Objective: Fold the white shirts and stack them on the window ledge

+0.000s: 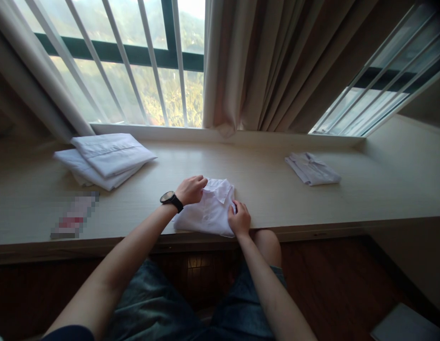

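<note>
A white collared shirt [209,215], folded into a compact rectangle, lies at the front edge of the desk with its collar pointing away from me. My left hand [192,189], with a black watch on the wrist, is closed at the left side of the collar, fingers pinched on the cloth. At the shirt's right edge, my right hand [239,218] has its fingers curled around the fabric. Part of that edge is hidden under the fingers.
Folded white garments [113,154] are stacked at the back left of the desk [262,175]. Another folded shirt [312,169] lies to the right. A blurred flat item [74,215] sits at the front left. Curtains [262,61] and barred windows stand behind.
</note>
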A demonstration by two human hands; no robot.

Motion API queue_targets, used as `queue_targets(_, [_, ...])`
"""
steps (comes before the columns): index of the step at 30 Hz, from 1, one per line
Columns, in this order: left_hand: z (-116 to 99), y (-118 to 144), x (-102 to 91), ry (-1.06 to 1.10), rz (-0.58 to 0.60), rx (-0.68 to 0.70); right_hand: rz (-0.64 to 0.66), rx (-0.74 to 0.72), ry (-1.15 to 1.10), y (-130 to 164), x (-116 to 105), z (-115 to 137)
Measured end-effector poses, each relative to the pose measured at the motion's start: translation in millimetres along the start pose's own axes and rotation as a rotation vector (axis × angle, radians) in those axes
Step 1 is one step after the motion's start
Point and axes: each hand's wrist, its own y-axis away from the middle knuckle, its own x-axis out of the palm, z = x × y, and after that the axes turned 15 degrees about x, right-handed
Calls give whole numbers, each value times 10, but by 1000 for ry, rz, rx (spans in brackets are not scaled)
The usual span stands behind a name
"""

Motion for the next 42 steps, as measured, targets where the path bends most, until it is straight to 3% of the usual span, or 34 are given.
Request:
queue_targets(3, [-96, 364, 17, 9, 63, 30, 3, 8, -9, 18, -2, -12])
queue_targets(6, [-55, 524, 75, 5, -32, -161, 23, 39, -78, -7, -27, -29])
queue_targets(10, [145, 317, 141, 40, -235, -379, -27, 100, -197, -208, -44, 51])
queue_targets(13, [190, 64, 210, 21, -220, -399, -12, -68, -80, -404, 38, 244])
queue_targets(16, [76, -48, 365, -21, -148, -326, 122, -208, 154, -499, 208, 440])
queue_targets(20, [-101, 56, 637, 9, -62, -324, 302, -231, 359, -454, 416, 508])
queue_targets(25, [-131, 173, 794, -15, -154, -377, 314, -236, 416, -382, 467, 463])
queue_targets(29, [-91, 152, 833, -35, -143, -416, 356, -214, 474, -403, 413, 521])
queue_targets(35, [51, 113, 738, 89, 75, -424, 500, -181, 573, -475, 258, 647])
queue_targets(38, [118, 180, 595, 140, 112, -403, 417, -127, 520, -482, 189, 647])
queue_targets(42, [103, 381, 538, 43, 20, -347, 337, -44, 481, -453, 177, 576])
